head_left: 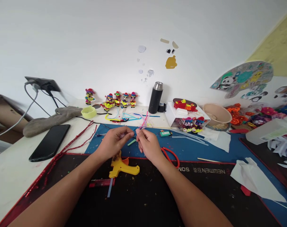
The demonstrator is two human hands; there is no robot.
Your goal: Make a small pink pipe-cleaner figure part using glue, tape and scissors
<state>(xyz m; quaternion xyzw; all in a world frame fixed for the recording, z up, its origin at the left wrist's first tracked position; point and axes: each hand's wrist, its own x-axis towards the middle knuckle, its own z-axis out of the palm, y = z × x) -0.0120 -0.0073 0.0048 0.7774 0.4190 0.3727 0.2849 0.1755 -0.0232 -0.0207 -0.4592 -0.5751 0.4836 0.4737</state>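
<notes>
Over the blue mat (183, 148), my left hand (116, 140) and my right hand (148, 142) are close together. The fingers of my left hand are pinched; what they hold, if anything, is too small to make out. Pink and purple pipe cleaners (144, 121) rise from between the thumb and finger of my right hand. Below the hands lies a yellow glue gun (124, 168) with a glue stick (109, 188) in its end. Red-handled scissors (173, 154), partly hidden, lie beside my right wrist. A green piece (131, 142) is between the hands.
Small figures (109, 102) and a black thermos (156, 97) stand by the wall. A black phone (50, 143) and red tinsel stems (60, 151) lie at the left. On the right are a white box (173, 115), a bowl (216, 113) and white paper (253, 176).
</notes>
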